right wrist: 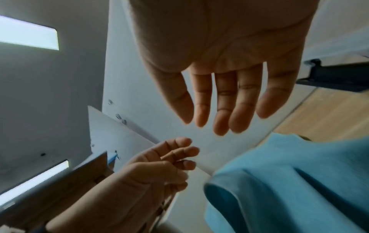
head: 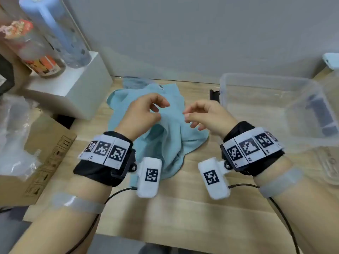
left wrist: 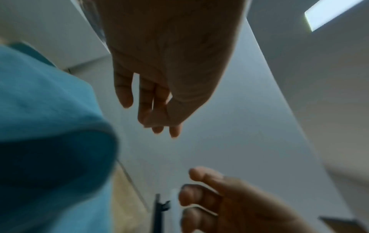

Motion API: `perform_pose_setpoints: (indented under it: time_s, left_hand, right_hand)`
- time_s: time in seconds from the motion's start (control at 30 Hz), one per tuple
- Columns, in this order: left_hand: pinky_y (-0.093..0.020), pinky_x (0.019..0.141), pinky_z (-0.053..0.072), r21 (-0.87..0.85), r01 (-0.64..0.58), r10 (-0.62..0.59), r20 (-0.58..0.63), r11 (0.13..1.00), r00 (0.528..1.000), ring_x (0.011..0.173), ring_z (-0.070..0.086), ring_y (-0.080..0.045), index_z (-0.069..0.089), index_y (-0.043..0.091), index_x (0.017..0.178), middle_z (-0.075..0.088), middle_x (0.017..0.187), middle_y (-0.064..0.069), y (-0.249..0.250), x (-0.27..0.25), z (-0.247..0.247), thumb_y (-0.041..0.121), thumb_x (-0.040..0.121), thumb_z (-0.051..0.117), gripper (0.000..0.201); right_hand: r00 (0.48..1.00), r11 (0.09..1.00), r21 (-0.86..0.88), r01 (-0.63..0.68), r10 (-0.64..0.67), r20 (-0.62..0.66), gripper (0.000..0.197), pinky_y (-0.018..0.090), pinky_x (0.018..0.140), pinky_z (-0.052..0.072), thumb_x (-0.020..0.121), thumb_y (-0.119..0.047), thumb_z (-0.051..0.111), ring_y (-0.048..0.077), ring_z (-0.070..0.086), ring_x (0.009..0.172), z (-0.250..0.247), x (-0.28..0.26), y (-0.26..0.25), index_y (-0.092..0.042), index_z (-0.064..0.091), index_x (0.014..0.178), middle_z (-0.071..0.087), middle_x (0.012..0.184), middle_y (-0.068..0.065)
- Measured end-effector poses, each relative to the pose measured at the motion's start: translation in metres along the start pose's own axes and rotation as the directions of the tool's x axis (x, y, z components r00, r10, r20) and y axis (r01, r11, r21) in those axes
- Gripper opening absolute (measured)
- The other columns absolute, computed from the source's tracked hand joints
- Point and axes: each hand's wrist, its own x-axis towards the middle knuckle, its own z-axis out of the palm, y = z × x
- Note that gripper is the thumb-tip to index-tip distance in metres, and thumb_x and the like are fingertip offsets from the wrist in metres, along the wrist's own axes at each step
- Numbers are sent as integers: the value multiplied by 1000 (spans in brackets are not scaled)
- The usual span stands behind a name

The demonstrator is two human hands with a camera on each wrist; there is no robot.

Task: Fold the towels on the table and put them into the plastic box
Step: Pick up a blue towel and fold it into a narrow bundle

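Head view: crumpled blue towel [head: 172, 136] beneath both empty hands.

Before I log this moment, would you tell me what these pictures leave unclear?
- Head view: the towel middle is hidden behind the left hand and right hand.
- Head view: the plastic box is cut off at the right edge; dark shapes seen through its wall are blurred.
- Wrist views: only blurred towel folds show.
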Motion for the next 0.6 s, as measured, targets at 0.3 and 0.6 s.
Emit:
perform_pose_setpoints:
  time_s: [0.3,0.6]
  left_hand:
    - [-38,91,39,323,128,-112,-66,938,991,104,47,-29,57,21,91,40,95,1,-37,-5,11,28,68,65,26]
    - [-26,63,32,270,-142,142,20,952,990,63,41,-6,39,29,59,42,67,11,17,-1,10,21,77,62,30]
  right_hand:
    - [986,965,-224,-134,152,64,28,22,57,35,73,-38,72,15,52,71,43,15,47,-24,48,76,49,70,-6]
    - [996,985,-174,10,-25,-85,23,26,68,44,75,-18,67,17,57,81,44,6,18,-13,56,96,60,84,-2]
